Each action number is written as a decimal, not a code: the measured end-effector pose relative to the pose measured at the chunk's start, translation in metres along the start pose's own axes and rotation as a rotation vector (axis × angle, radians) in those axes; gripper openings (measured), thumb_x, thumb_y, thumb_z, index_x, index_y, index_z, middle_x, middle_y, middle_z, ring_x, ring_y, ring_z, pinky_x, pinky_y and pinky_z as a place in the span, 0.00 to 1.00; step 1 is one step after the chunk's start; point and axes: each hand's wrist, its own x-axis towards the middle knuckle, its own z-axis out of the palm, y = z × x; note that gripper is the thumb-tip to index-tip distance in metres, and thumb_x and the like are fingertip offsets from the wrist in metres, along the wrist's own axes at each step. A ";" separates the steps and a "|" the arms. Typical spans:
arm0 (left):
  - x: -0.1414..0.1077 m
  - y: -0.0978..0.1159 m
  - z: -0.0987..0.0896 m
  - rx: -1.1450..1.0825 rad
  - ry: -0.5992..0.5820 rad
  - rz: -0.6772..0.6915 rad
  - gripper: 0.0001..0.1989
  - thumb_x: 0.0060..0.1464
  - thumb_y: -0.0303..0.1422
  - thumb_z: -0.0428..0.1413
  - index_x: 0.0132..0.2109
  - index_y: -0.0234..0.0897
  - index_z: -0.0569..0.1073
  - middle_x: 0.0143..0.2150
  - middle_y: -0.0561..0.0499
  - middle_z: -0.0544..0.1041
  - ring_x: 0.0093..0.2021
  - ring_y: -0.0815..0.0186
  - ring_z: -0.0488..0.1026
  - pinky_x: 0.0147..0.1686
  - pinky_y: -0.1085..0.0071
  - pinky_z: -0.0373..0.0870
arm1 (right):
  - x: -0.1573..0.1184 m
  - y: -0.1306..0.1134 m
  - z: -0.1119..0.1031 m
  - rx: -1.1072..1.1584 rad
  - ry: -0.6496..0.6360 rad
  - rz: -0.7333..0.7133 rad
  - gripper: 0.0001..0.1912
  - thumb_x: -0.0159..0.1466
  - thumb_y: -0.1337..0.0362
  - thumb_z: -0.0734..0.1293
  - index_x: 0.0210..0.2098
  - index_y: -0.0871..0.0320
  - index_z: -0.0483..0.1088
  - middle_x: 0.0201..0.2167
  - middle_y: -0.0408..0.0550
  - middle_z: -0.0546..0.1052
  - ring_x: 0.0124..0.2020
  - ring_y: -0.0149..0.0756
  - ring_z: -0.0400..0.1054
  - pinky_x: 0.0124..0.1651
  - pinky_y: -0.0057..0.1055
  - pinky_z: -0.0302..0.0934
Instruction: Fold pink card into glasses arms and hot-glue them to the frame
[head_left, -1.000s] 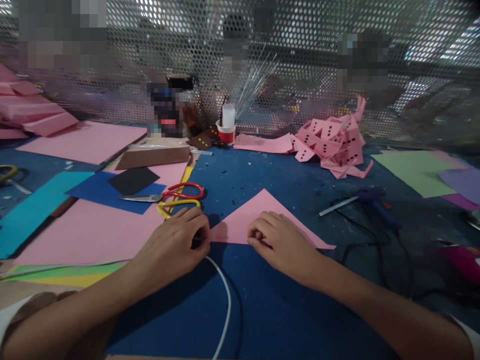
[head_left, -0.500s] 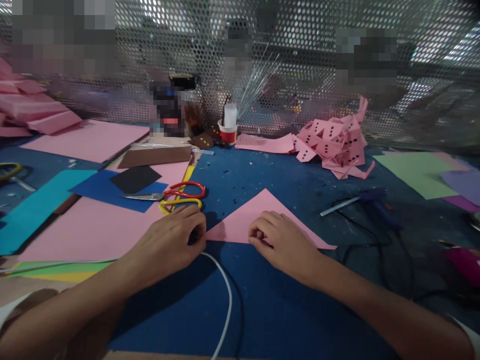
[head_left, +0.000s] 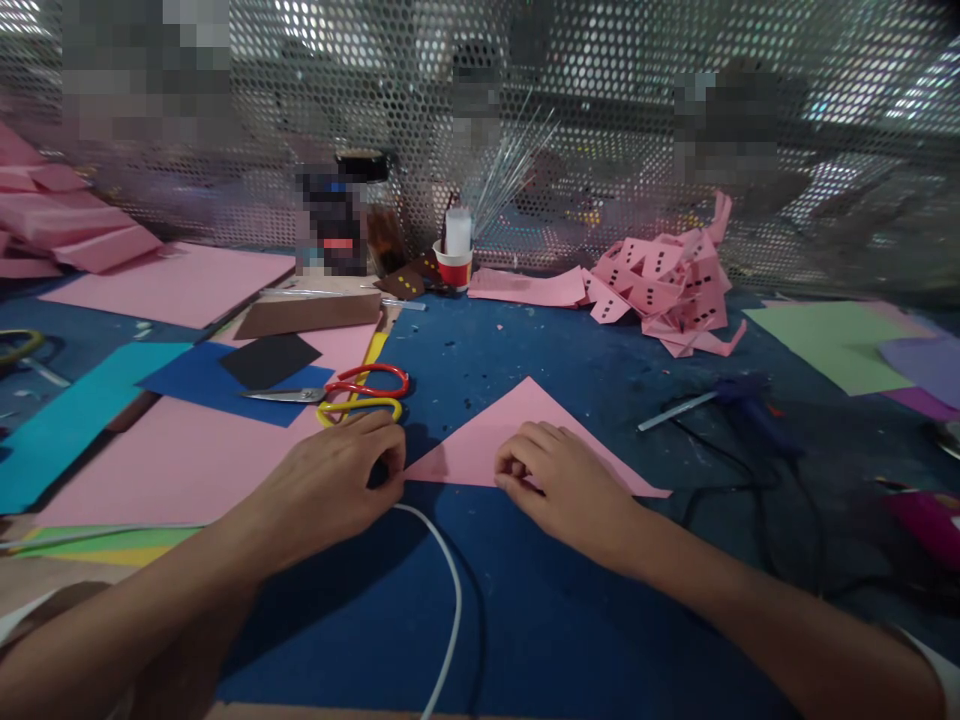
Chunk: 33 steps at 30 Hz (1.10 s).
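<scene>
A pink paper (head_left: 517, 415), folded into a triangle, lies flat on the blue table with its peak pointing away from me. Thumb and fingertips of my left hand (head_left: 345, 470) are pinched together at the triangle's left corner. My right hand (head_left: 559, 485) is curled closed over the middle of the near edge, thumb and fingers at the paper there; its fingertips are partly hidden. Just beyond my left hand are scissors (head_left: 375, 378) with red and yellow handles. From under the left hand a white cord (head_left: 456, 600) curves toward me.
Coloured sheets, including a pink sheet (head_left: 187, 460) and a turquoise strip (head_left: 90, 415), lie on the left. A glue gun (head_left: 757, 410) with a dark cable is on the right. A red and white cup (head_left: 454, 268) and pink dotted paper pieces (head_left: 667, 280) stand near the perforated metal screen (head_left: 600, 130).
The camera view has shifted very slightly. Both hands stay at the same places on the pink paper, and the paper has not visibly changed shape.
</scene>
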 end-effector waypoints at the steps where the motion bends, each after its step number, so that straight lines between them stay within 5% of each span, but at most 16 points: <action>1: 0.000 0.000 0.000 0.001 -0.001 0.002 0.02 0.55 0.31 0.54 0.33 0.42 0.70 0.36 0.52 0.76 0.36 0.60 0.72 0.34 0.67 0.62 | 0.000 0.000 0.000 0.000 0.002 -0.002 0.05 0.69 0.70 0.67 0.36 0.56 0.72 0.40 0.44 0.77 0.43 0.37 0.68 0.47 0.36 0.57; 23: 0.000 -0.013 -0.005 -0.079 -0.086 0.015 0.04 0.55 0.34 0.56 0.39 0.43 0.72 0.39 0.52 0.77 0.38 0.60 0.73 0.37 0.68 0.66 | 0.000 -0.001 -0.001 0.014 0.003 0.004 0.05 0.69 0.71 0.67 0.36 0.56 0.71 0.40 0.45 0.77 0.42 0.37 0.68 0.47 0.37 0.56; 33: 0.005 -0.006 -0.007 -0.168 -0.099 -0.030 0.09 0.62 0.39 0.54 0.35 0.43 0.74 0.34 0.52 0.76 0.33 0.62 0.73 0.32 0.68 0.64 | 0.000 0.000 0.001 0.012 0.006 0.003 0.05 0.70 0.70 0.67 0.36 0.56 0.71 0.40 0.45 0.77 0.43 0.37 0.68 0.47 0.37 0.56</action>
